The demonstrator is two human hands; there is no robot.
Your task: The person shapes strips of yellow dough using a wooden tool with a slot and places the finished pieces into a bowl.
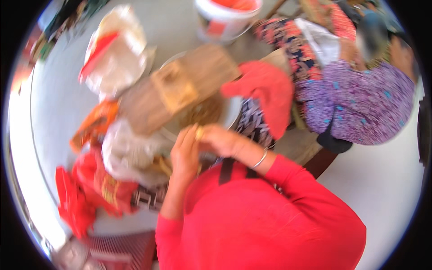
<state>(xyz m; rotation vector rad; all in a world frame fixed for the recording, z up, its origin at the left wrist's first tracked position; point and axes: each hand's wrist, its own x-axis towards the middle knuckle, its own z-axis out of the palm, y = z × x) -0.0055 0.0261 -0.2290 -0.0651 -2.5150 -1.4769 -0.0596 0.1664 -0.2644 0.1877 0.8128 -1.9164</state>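
Observation:
My left hand [183, 153] and my right hand [220, 140] meet in front of my chest, fingers closed and fingertips together. A small yellow thing [199, 132] shows where they touch; blur hides whether it is a held piece or a ring. Just beyond them is a wide pale basin [235, 111] with a brown mass [204, 110] inside. Across the basin lies a wooden board [211, 63], and on it a lighter wooden block [174, 85] with a hollow in its top. A silver bangle [261, 158] circles my right wrist.
White plastic bags [130, 150] and red bags [85, 180] lie to the left, a white-and-red bag [117, 58] beyond. A white bucket [227, 20] stands at the back. Red cloth [270, 90] hangs right of the basin. A person in purple patterned clothing [355, 99] sits at the right.

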